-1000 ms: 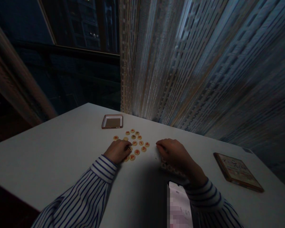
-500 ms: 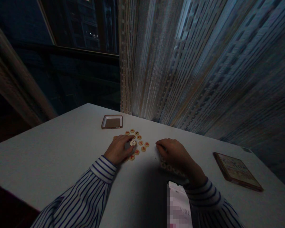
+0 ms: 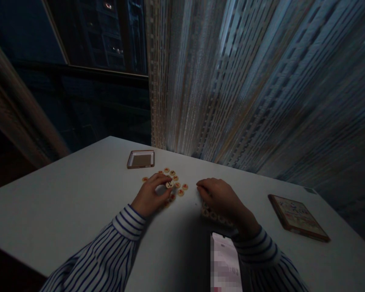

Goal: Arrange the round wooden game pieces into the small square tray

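Note:
My left hand (image 3: 152,195) pinches a round xiangqi piece (image 3: 169,184) with a dark character between thumb and fingers, its face turned toward me. Around that hand lie several loose xiangqi pieces (image 3: 181,192), most with red characters, and the hand partly covers some. To the right, my right hand (image 3: 218,196) is closed with its fingertips together; whatever may be in them is hidden. Beneath and in front of it are rows of xiangqi pieces (image 3: 213,215), partly covered by the hand and its shadow.
A shallow open tray (image 3: 140,166) sits toward the table's back left. At the right lies a flat box with a printed top (image 3: 299,215). A lit phone (image 3: 228,255) is close to my right sleeve. Curtains (image 3: 194,81) hang behind the white table (image 3: 79,186).
The view has shifted slightly. My left hand still grips the dark-marked piece, with its thumb and fingers a little more arched. My right hand stays closed over the rows.

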`<state>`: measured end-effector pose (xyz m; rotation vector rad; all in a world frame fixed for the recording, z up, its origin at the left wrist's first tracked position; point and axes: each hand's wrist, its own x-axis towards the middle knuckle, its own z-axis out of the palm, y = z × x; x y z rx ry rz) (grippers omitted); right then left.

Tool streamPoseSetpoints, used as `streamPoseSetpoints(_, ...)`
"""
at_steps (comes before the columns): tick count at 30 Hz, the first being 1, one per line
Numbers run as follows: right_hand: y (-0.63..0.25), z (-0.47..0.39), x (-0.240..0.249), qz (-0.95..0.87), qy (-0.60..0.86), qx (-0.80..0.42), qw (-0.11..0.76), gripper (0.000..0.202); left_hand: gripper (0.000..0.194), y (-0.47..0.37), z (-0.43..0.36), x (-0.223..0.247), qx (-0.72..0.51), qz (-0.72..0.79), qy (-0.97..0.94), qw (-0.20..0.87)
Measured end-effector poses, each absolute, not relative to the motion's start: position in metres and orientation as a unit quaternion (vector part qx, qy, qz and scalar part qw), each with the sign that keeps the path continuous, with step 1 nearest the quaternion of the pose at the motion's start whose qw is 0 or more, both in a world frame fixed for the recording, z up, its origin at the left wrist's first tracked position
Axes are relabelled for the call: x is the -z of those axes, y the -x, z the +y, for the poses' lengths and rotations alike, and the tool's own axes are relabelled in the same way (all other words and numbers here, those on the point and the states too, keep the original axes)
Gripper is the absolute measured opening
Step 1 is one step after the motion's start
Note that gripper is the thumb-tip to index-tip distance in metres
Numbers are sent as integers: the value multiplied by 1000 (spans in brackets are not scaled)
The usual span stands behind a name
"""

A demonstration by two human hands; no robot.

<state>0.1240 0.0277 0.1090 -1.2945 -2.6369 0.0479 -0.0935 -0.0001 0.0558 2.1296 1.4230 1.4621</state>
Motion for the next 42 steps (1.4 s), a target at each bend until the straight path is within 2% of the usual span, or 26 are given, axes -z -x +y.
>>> streamPoseSetpoints(5, -128, 28, -111, -895, 426, -14, 131, 27, 23, 83, 0, -61, -531, 463, -672, 227)
streamPoseSetpoints(13, -141, 27, -118, -891, 415, -33, 183, 26, 37, 56, 1, -76, -570, 462, -533, 422)
streamPoseSetpoints(20, -162, 27, -130, -884, 401, -64, 231, 27, 38, 30, 4, -89, -546, 466, -528, 453)
streamPoseSetpoints(26, -178, 27, -136, -879, 407, -82, 234, 28, 37, 8, 13, -88, -560, 449, -519, 464)
streamPoseSetpoints(42, -172, 32, -130, -898, 384, -153, 149, 29, 33, -2, 14, -54, -552, 410, -482, 544)
